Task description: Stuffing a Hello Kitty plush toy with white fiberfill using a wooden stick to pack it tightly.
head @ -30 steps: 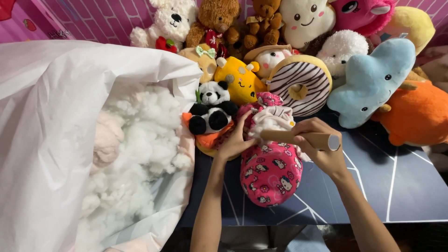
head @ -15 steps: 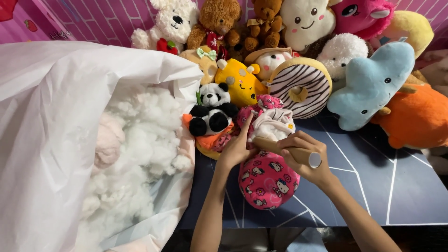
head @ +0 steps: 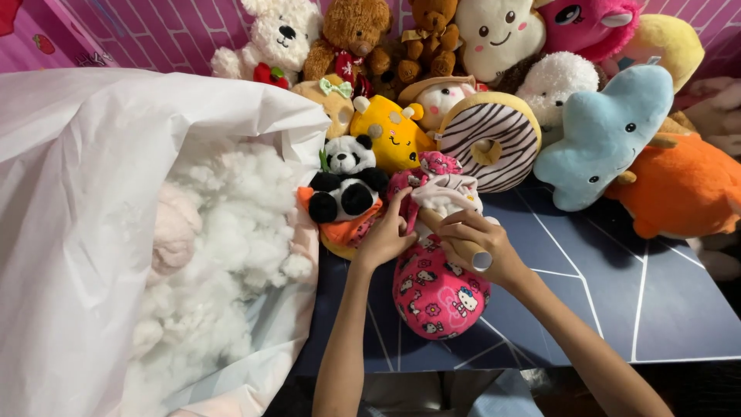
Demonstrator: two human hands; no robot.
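Dark blue table (head: 617, 301), crowded with plush toys (head: 494, 135), fronts pink wall (head: 154, 31).

The plush pouch (head: 438, 289) is hot pink with small white cat faces. The donut plush (head: 494, 139) wears brown-and-white zebra stripes. The panda (head: 345, 181) is black and white, the stuffing (head: 224, 232) white, the table (head: 617, 286) navy with pale lines.

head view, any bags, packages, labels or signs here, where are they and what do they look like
Plastic bag: left, big, white and see-through, mouth open, full of white stuffing.
Pink wall panels: behind the toys, brick pattern; a small picture at top left, too small to make out.
No screens, tags or signs can be made out.
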